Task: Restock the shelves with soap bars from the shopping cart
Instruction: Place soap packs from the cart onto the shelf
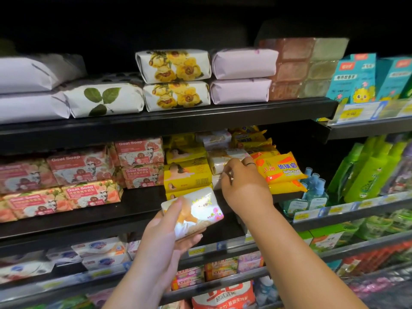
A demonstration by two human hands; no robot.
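While the left hand (163,235) grips a white soap bar (194,211) just below the middle shelf (138,204), the right hand (244,185) curls its fingers (231,166) onto the matching stack (219,162), probably straightening it to make room.

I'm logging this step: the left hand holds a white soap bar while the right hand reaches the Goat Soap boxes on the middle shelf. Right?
In the head view the right hand pinches one of the white bars between the yellow boxes and sulfur soap packs, not the Goat Soap boxes. The left hand with its white soap bar is right.
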